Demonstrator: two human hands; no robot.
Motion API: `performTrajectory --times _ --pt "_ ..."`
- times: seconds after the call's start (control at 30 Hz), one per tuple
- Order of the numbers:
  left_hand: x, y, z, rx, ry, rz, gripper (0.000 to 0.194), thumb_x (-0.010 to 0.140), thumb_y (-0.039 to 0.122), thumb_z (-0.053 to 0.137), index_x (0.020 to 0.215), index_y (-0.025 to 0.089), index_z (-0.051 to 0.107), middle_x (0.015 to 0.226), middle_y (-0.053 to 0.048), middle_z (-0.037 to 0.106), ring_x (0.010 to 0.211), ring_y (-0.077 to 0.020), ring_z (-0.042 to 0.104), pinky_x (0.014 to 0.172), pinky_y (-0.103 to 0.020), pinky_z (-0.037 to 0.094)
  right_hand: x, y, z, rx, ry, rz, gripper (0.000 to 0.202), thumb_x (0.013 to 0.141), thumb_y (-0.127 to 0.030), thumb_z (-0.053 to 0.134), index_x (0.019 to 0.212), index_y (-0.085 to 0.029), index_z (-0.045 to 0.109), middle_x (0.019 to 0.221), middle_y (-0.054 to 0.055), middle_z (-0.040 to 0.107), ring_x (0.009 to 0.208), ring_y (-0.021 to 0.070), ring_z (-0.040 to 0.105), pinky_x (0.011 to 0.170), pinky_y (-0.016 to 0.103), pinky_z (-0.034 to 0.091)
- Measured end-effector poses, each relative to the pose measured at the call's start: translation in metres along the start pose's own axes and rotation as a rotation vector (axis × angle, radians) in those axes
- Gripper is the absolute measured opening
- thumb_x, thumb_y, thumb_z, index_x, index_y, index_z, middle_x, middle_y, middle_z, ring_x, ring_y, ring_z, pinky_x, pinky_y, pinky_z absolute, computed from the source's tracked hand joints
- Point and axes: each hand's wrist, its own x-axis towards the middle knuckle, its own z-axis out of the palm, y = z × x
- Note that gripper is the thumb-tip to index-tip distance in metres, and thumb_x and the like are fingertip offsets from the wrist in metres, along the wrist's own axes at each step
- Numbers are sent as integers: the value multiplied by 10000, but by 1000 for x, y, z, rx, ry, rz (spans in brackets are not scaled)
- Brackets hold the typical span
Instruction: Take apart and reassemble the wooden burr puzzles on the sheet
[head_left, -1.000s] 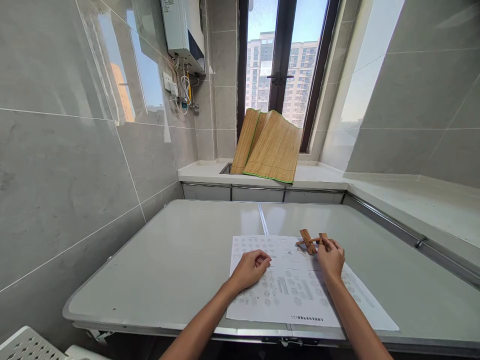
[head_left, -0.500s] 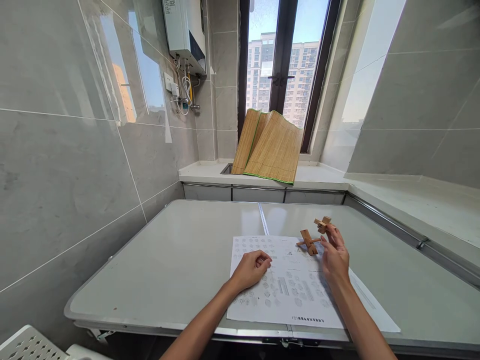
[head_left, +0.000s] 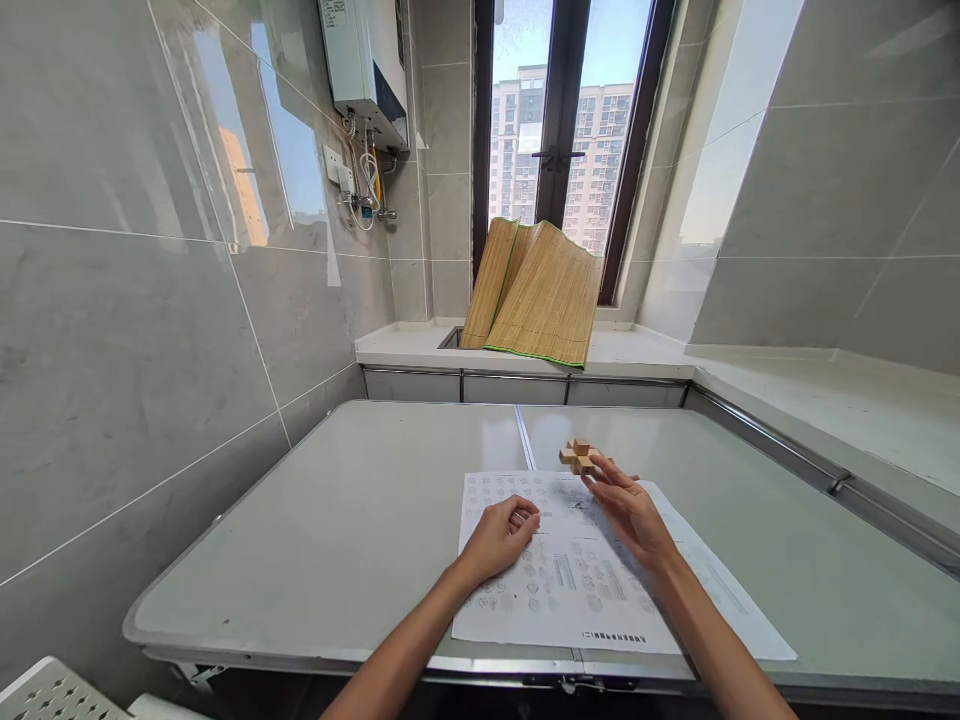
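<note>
Held up in the fingertips of my right hand (head_left: 626, 512) is a wooden interlocking puzzle (head_left: 577, 457), a small cross of notched blocks. It hangs above the top edge of a printed sheet (head_left: 555, 625) covered with small drawings. Behind that hand lies a second wooden piece, almost wholly hidden; only a brown tip (head_left: 635, 477) shows. My left hand (head_left: 501, 535) rests on the left part of the sheet, its fingers loosely curled closed with nothing visible in them.
The sheet lies on a white folding table (head_left: 300, 540) with a metal seam (head_left: 526, 440). Beyond its far edge, a bamboo mat (head_left: 544, 295) leans on the white counter (head_left: 630, 345) before the window. A white perforated chair (head_left: 60, 690) stands at the lower left.
My right hand has swung left with the wooden puzzle, passing over the second wooden piece and now covering most of it. My left hand stays in place.
</note>
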Motion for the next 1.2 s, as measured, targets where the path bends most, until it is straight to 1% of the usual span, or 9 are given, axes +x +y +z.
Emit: performTrajectory --times 0.17,0.27,0.37,0.43,0.6,0.7,0.83,1.03,1.2 --pt "0 0 1 -76 52 -23 548 893 522 657 1327 217 519 1207 -86 665 852 -169 656 784 -316 524 -8 -1 12 -52 -242 185 382 742 -404 872 1091 -267 800 1477 38 592 1397 335 498 1213 480 355" --pt "-2 4 0 -118 17 13 713 860 476 720 1452 255 388 1312 -103 607 883 -164 652 797 -316 518 -13 -4 20 -86 -400 235 361 745 -449 875 1042 -253 812 1551 51 511 1421 351 462 1200 488 350" --pt "-6 12 -2 -140 -80 48 783 844 424 751 1486 250 338 1192 -77 657 861 -165 637 796 -313 509 -17 -8 28 -122 -517 261 373 741 -467 878 1040 -255 810 1575 61 478 1419 346 462 1192 489 346" --pt "-7 18 -4 -112 -93 62 715 849 415 743 1447 234 396 1078 -50 677 852 -169 619 779 -302 499 -19 -10 32 -135 -563 270 366 756 -464 868 1049 -255 805 1559 68 499 1410 334 473 1190 478 345" --pt "-9 24 -3 -24 -26 94 529 850 391 704 1321 228 528 943 -10 669 726 -133 570 653 -248 463 -19 -11 32 -124 -564 262 331 794 -472 834 1030 -244 790 1529 94 525 1386 328 492 1153 467 384" --pt "-10 22 -1 44 -2 119 567 800 368 724 1320 237 540 865 12 661 655 -126 560 618 -249 462 -16 -6 29 -123 -500 247 339 788 -526 823 929 -225 758 1395 123 625 1259 316 583 1066 470 452" --pt "-11 20 1 63 -23 152 644 768 331 721 1361 238 485 771 43 628 582 -120 544 577 -247 451 -15 1 27 -144 -478 248 295 803 -470 826 889 -221 694 1170 81 693 1035 242 640 889 380 514" --pt "-12 23 -1 -21 -68 123 502 836 430 709 1253 227 516 850 15 666 646 -127 554 608 -244 452 -20 -3 34 -175 -559 292 335 796 -445 835 1017 -229 705 1056 39 696 945 218 640 883 363 500" --pt "-10 22 -4 70 -18 174 518 816 509 746 1227 227 604 940 -6 683 738 -153 573 694 -269 473 -23 -7 38 -221 -662 357 372 815 -475 800 1075 -215 744 972 40 714 856 209 640 863 372 503"
